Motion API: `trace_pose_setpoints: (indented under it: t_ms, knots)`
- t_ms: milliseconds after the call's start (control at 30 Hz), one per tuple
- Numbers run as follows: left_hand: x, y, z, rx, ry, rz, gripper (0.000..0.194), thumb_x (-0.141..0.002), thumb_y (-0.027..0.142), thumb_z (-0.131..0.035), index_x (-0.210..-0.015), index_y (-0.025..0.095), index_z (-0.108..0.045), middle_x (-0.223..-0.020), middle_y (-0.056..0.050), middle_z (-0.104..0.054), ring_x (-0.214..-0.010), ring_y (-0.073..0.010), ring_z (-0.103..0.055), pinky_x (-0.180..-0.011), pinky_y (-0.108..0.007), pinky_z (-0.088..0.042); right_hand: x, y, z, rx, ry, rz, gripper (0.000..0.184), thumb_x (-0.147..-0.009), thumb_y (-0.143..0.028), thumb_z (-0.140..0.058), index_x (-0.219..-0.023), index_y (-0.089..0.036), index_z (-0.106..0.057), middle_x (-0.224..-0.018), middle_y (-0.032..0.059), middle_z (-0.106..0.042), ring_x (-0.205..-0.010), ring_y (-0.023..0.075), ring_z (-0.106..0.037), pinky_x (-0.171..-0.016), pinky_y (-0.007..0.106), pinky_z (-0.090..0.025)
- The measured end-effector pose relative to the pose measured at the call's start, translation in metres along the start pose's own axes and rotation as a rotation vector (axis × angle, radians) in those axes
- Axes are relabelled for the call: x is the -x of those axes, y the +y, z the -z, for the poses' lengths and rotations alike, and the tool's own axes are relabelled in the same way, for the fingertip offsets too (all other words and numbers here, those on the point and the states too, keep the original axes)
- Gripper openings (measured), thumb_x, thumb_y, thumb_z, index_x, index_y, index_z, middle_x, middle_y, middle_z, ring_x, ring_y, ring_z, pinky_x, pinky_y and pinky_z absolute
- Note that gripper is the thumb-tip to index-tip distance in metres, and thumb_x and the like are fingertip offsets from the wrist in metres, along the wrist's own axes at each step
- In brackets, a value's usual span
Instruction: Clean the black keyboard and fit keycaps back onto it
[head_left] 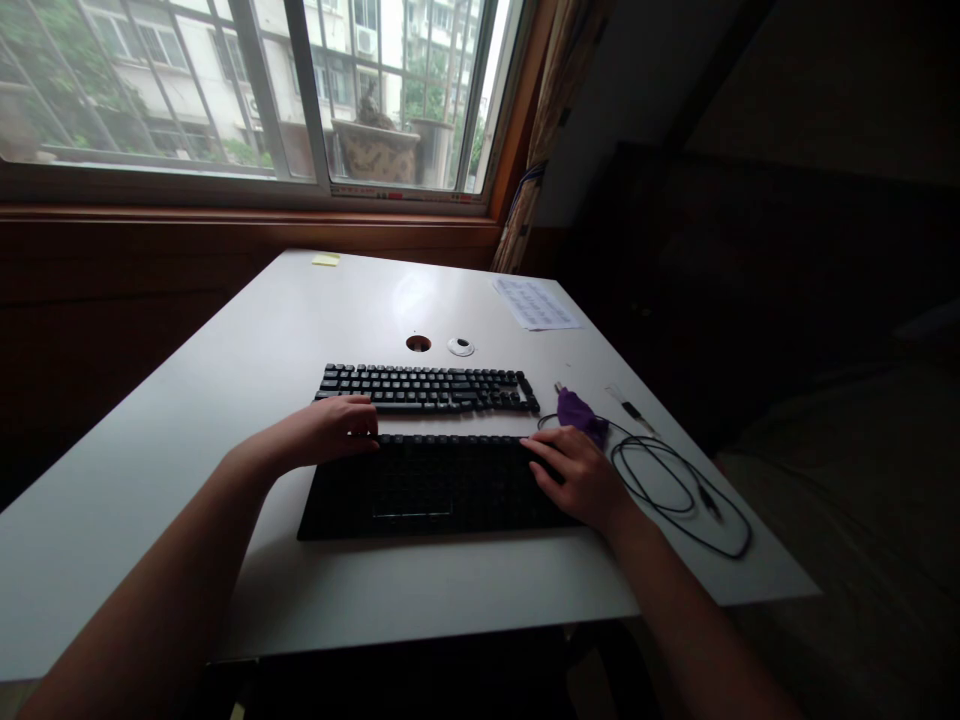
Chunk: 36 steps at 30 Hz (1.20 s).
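Observation:
A black keyboard base [450,490] lies at the near side of the white table, with a row of keycaps [435,440] standing along its far edge. My left hand [341,425] is at its far left corner, thumb and fingers drawn together in a pinch; whatever lies between the fingertips is hidden. Over the right end of the base rests my right hand [574,470], fingers stretched and apart, the tips touching its far edge. Just beyond the base, loose dark keycaps [427,385] are laid out on the table in keyboard order, with a gap toward the right.
Right of the base lie a purple cloth [577,412], a wire tool with a black handle [632,410] and a looped black cable [694,505]. Farther back are a cable hole [418,343], its round cover [460,347], printed sheets [536,303] and a yellow note [325,260].

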<state>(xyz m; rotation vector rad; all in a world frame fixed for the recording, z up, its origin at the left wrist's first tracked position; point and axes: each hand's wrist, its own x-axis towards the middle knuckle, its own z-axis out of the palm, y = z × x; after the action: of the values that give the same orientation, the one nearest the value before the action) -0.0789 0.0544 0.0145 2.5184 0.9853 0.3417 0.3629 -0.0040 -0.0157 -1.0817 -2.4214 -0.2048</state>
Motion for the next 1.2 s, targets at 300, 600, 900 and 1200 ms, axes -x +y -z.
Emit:
trace_pose_setpoints:
  t_ms: [300,600,900,1200]
  knots:
    - [0.0,0.0012,0.0008,0.003,-0.008,0.011,0.02,-0.096,0.038,-0.062,-0.095,0.018,-0.067,-0.092,-0.004,-0.062,-0.077,-0.0151,-0.056,-0.066,-0.026,-0.043,0.0003,-0.0002,0.0,-0.019,-0.005,0.0,0.038,-0.094,-0.019,-0.061,-0.131,-0.02,-0.065,-0.117,0.0109,-0.069,-0.107,0.0271,-0.063,-0.098,0.047,-0.054]
    - [0.0008,0.0008,0.0005,0.007,-0.006,0.015,0.018,-0.095,0.037,-0.063,-0.095,0.019,-0.066,-0.093,-0.004,-0.062,-0.077,-0.015,-0.056,-0.067,-0.025,-0.043,-0.0004,-0.0016,-0.0005,-0.002,-0.002,-0.008,0.038,-0.094,-0.018,-0.06,-0.132,-0.021,-0.065,-0.117,0.0104,-0.069,-0.107,0.027,-0.063,-0.097,0.048,-0.053]
    - [0.0003,0.0006,0.0003,0.009,0.003,0.007,0.02,-0.095,0.038,-0.063,-0.094,0.019,-0.067,-0.092,-0.004,-0.063,-0.076,-0.015,-0.056,-0.065,-0.026,-0.043,0.0004,-0.0009,-0.0005,0.003,0.008,-0.007,0.039,-0.094,-0.019,-0.06,-0.133,-0.024,-0.065,-0.118,0.0095,-0.07,-0.105,0.0274,-0.063,-0.096,0.049,-0.054]
    - [0.0,0.0008,0.001,0.003,0.0,0.008,0.019,-0.095,0.037,-0.063,-0.093,0.018,-0.066,-0.092,-0.004,-0.062,-0.076,-0.0149,-0.056,-0.066,-0.026,-0.043,-0.0004,-0.0017,0.0008,-0.007,0.018,-0.016,0.037,-0.094,-0.018,-0.06,-0.131,-0.023,-0.067,-0.116,0.0095,-0.07,-0.105,0.0268,-0.063,-0.097,0.048,-0.054]
